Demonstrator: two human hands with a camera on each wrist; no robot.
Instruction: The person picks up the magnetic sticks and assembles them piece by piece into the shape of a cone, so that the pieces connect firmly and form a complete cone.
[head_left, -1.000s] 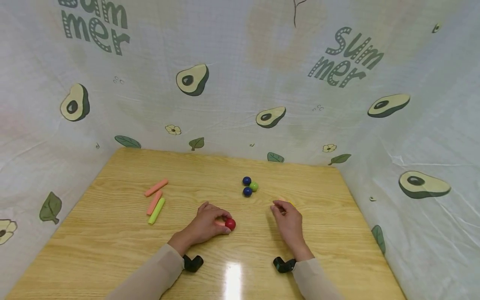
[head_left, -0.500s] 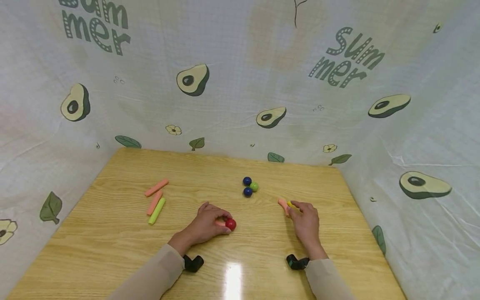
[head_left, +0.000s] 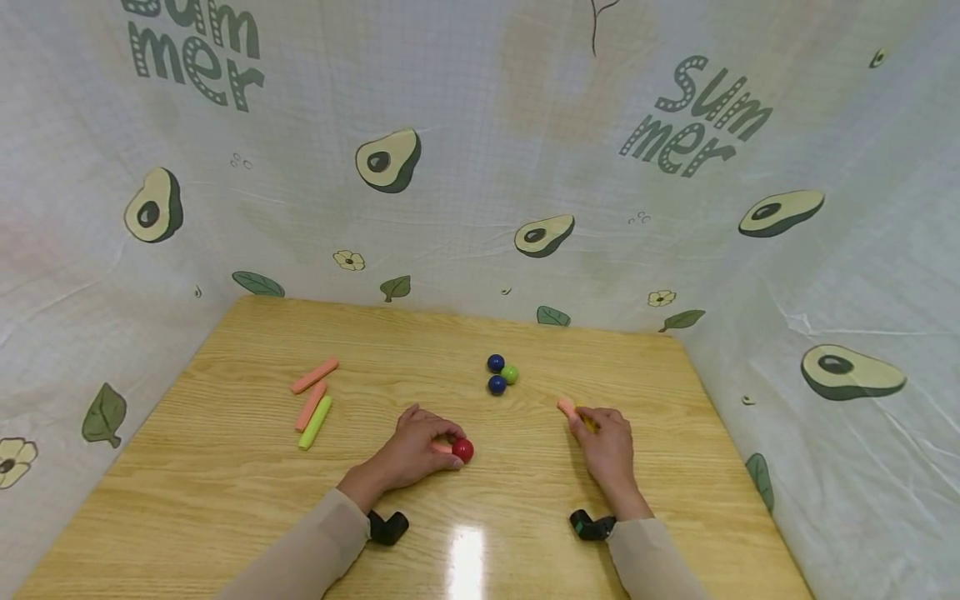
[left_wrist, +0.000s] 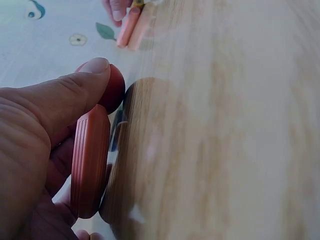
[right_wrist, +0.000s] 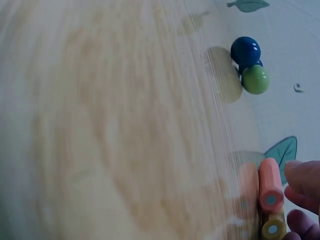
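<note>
My left hand (head_left: 408,446) pinches a shiny red ball (head_left: 462,451) just over the wood table. In the left wrist view the thumb lies across the ball, and a faceted salmon stick (left_wrist: 90,165), stubby like a highlighter, lies against it inside the hand. To the right, my right hand (head_left: 606,442) reaches over a second salmon stick (head_left: 566,407) and a yellow stick (head_left: 589,423). The yellow one sits between thumb and fingers, partly hidden. The right wrist view shows both sticks end-on, side by side, with fingertips (right_wrist: 300,175) right at the salmon one.
Two dark blue balls (head_left: 497,384) and a green ball (head_left: 510,374) cluster at the back middle. Farther left lie two more salmon sticks (head_left: 315,376) and a yellow-green stick (head_left: 315,422). A printed cloth (head_left: 465,183) hangs behind the table (head_left: 405,350).
The right hand swung right past the salmon and yellow sticks, then came slightly back left onto them. The left hand has stayed on the red ball.
</note>
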